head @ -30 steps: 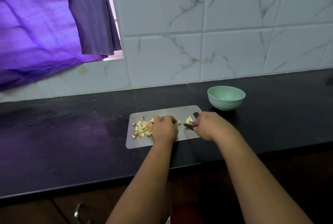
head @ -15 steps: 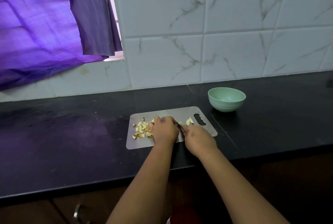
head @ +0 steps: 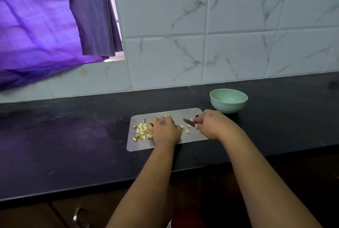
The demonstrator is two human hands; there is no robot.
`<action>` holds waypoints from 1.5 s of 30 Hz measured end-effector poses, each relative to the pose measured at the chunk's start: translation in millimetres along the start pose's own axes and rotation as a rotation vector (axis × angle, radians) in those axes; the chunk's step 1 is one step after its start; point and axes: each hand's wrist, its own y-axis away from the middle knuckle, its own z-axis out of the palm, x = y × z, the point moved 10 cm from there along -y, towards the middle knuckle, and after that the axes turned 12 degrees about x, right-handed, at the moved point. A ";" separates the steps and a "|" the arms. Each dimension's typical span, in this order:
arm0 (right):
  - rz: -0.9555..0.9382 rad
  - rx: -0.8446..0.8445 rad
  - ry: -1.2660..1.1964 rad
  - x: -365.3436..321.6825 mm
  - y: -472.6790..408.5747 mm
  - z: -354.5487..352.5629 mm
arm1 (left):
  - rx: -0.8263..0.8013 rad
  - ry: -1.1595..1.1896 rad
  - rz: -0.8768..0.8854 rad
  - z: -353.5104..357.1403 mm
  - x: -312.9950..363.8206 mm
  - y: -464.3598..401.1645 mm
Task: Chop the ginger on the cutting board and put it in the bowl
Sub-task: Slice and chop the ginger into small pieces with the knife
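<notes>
The right hand (head: 211, 125) has its fingers curled round a knife (head: 189, 122). The left hand's (head: 165, 129) fingers are bent over ginger (head: 142, 131) on the cutting board (head: 194, 136). Most looks diced; the bowl (head: 228, 100), beyond the right fingers, appears empty.

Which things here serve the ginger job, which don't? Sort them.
Job: ginger pieces, cutting board, knife in right hand, left hand, green bowl.
Lying about: purple curtain, drawer handle.
</notes>
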 end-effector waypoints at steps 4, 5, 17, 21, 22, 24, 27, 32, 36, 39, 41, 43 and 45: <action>0.014 0.138 -0.324 5.3 -0.9 -8.0 | 0.004 -0.006 -0.035 -4.0 -3.2 -0.6; 0.032 0.165 -0.371 9.7 -2.8 -5.7 | 0.009 -0.005 -0.048 -5.2 -4.4 -0.6; -0.032 0.562 -0.565 24.7 -2.5 25.6 | -0.067 0.030 0.201 12.3 25.4 4.2; -0.055 0.538 -0.569 23.7 -3.2 29.0 | -0.035 0.006 0.143 8.4 18.0 1.3; -0.054 0.543 -0.571 24.2 -3.2 28.7 | -0.030 -0.007 0.128 7.5 15.9 1.0; -0.040 0.548 -0.574 25.4 -3.4 28.4 | -0.013 -0.041 0.081 4.6 9.3 0.0; -0.041 0.540 -0.570 25.3 -3.3 29.0 | 0.062 -0.074 -0.048 -5.1 -10.8 -3.0; -0.010 0.536 -0.580 31.9 -2.6 29.1 | 0.097 0.026 -0.073 -9.0 -16.8 -5.7; 0.021 0.530 -0.579 34.7 -3.5 29.5 | -0.003 -0.028 0.027 0.0 -3.4 -1.7; 0.041 0.547 -0.577 37.0 -3.0 28.0 | 0.050 0.026 -0.023 -5.3 -9.5 -4.0; 0.064 0.574 -0.574 40.1 -2.2 25.8 | 0.087 0.056 0.006 -7.6 -4.2 -3.8; 0.089 0.600 -0.574 44.0 -1.7 24.3 | 0.111 0.041 0.090 -8.4 8.1 -2.0; 0.136 0.605 -0.591 49.5 -3.2 26.4 | 0.115 0.015 0.174 -7.5 21.1 -0.5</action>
